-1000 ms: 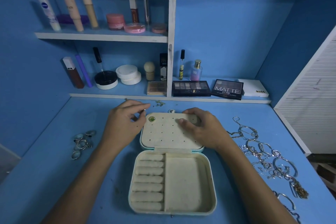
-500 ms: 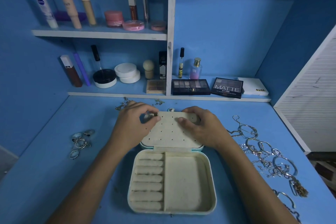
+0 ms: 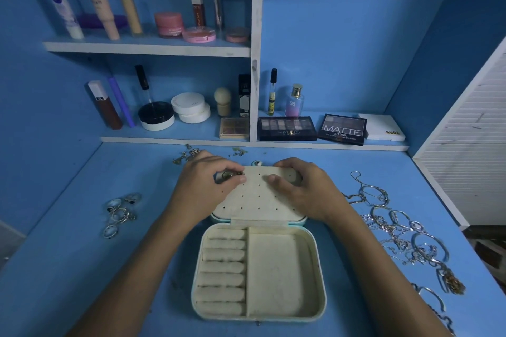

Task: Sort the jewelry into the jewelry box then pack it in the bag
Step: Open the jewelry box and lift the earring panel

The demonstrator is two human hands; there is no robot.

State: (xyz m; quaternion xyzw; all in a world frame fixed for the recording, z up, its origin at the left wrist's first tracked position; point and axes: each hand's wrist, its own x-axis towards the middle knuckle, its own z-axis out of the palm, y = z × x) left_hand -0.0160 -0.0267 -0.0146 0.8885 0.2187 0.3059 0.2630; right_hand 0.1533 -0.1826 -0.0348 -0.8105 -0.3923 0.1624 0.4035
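Barely begun: left hand (image 3: 204, 189) pinches an earring (image 3: 232, 174) at the lid panel's (image 3: 257, 197) ten o'clock, right hand (image 3: 304, 190) grips the lid's far edge, box trays (image 3: 273, 271) bare.

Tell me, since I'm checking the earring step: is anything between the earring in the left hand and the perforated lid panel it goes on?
Nothing visible. The left hand pinches the earring right at the lid panel's far left corner, over bare holes. The right hand grips the panel's far right corner, clear of that spot.
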